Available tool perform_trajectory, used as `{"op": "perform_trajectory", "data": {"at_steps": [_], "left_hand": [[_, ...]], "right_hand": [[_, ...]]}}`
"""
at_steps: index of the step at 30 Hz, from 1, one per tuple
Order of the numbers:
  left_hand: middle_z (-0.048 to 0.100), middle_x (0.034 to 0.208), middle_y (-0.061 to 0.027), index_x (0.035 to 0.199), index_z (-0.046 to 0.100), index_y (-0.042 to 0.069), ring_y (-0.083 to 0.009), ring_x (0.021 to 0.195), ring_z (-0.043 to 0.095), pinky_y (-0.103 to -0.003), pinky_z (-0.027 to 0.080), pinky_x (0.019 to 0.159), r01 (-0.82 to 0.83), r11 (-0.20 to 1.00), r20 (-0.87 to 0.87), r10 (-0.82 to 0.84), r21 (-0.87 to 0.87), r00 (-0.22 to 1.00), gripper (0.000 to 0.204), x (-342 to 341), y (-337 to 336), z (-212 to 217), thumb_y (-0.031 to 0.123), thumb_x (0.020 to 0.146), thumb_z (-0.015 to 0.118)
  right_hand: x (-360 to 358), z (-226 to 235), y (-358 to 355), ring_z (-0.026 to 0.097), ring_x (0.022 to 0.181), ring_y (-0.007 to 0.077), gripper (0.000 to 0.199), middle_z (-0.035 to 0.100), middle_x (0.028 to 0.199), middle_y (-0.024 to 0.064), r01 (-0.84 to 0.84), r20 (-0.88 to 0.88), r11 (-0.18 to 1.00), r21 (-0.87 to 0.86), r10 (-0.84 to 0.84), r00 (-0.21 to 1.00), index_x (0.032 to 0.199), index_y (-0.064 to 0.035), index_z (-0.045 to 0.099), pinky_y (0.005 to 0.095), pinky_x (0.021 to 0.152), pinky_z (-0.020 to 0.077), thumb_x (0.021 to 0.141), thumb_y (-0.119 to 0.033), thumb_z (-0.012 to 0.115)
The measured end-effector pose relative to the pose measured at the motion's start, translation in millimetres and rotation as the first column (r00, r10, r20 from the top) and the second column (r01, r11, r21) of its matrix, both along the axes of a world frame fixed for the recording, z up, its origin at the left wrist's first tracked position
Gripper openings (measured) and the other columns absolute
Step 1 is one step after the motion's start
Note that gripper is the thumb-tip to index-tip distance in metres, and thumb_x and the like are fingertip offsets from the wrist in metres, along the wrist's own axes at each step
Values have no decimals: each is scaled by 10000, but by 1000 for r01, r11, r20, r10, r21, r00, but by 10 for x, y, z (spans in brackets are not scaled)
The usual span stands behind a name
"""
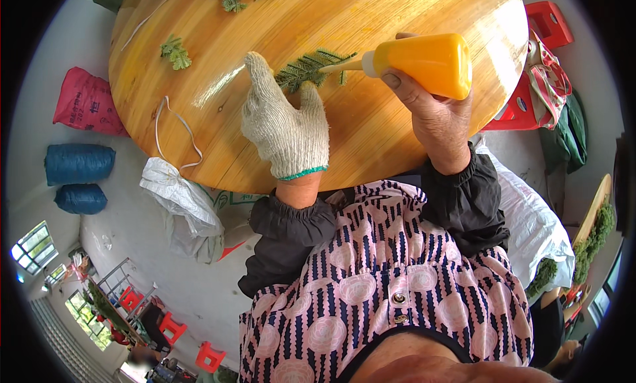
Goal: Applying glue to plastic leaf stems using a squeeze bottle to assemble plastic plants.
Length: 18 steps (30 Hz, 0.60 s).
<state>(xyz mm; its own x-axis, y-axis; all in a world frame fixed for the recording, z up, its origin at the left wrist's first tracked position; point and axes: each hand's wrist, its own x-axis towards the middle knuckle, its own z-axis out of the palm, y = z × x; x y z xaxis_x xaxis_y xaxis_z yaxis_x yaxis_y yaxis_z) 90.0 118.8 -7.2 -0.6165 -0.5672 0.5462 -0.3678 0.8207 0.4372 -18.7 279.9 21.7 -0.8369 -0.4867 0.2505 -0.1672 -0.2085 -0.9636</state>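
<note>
The left hand [286, 128], in a knitted cotton glove, is lying open and flat on the round wooden worktop [397, 144], its fingers pressing down on a small green fern-like sprig [306, 69] near the middle of the board. The right hand [434, 111], bare, is gripping an orange squeeze bottle [424, 63] around its body, thumb across the front, and is holding it on its side so the pale nozzle is pointing left, its tip touching or just over the sprig; which of the two is hard to tell. The sprig is looking light, limp and easily crushed or blown aside, so holding it flat by the stem end seems the safest grip. The bottle appears to be soft plastic that will yield to a squeeze, best taken round the middle as it is now. Both forearms are reaching up from the lower edge, black sleeves pushed to the wrists. More green sprigs [175, 52] are lying farther off on the worktop, and a white cord [173, 128] is trailing near its left rim.
</note>
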Motion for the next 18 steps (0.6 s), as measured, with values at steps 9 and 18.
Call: {"op": "perform_trajectory", "data": {"at_steps": [9, 18], "left_hand": [[690, 1084, -281, 1472, 420, -99, -434, 963, 680, -511, 541, 850, -14, 1000, 0, 14, -24, 1000, 836, -25, 10, -13, 68, 751, 809], [689, 1130, -286, 1467, 440, -96, -419, 990, 685, -498, 544, 874, -9, 1000, 11, 9, -7, 1000, 820, -38, 37, 22, 70, 755, 810]], "right_hand": [[-86, 17, 107, 686, 1087, 214, 371, 704, 1243, 115, 39, 32, 999, -5, -39, 999, 1217, -12, 696, 357, 999, 545, 867, -33, 819], [-152, -56, 220, 685, 1091, 220, 362, 707, 1240, 114, 79, 52, 996, -43, -77, 996, 1224, -29, 688, 374, 1010, 545, 883, -41, 809]]}}
